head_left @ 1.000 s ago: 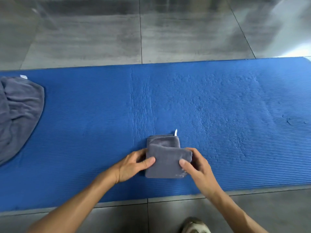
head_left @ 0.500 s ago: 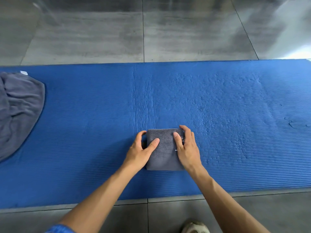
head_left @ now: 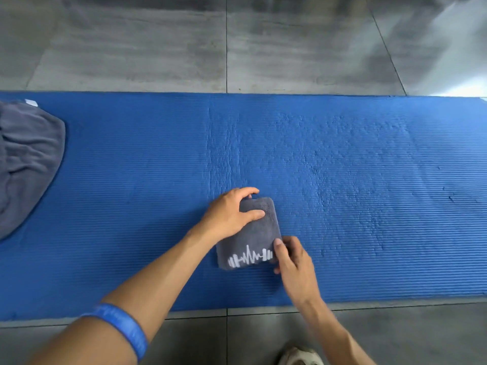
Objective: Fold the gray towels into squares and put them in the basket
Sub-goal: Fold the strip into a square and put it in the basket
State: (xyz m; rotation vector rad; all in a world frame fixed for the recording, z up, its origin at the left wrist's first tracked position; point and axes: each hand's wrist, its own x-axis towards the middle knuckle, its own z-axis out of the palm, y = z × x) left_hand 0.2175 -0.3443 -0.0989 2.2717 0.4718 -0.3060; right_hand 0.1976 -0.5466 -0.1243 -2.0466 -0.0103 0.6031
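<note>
**Folded gray towel held at two corners on the blue mat**

A gray tiled floor (head_left: pixel 290 54) runs across the top of the view, and a ribbed blue mat (head_left: pixel 369 167) lies across it from side to side. Near the mat's front edge, about midway along its length, sits a folded gray towel (head_left: pixel 257 233), a compact rounded rectangle turned slightly askew. A white printed design of a barbell crossed by a pulse line shows along the towel's near end.

The left hand (head_left: pixel 229 214) grips the towel's far left corner, thumb lying on top and fingers curled over the far edge. The right hand (head_left: pixel 292 262) pinches the towel's near right corner, thumb on top beside the print. The two hands sit apart, at opposite corners of the towel.

A blue wristband (head_left: pixel 123 330) circles the left forearm. At the mat's left end a second gray towel (head_left: pixel 26 159) lies loose and rumpled, well apart from the folded one. A light shoe (head_left: pixel 300 355) shows on the floor in front of the mat, below the right forearm.
</note>
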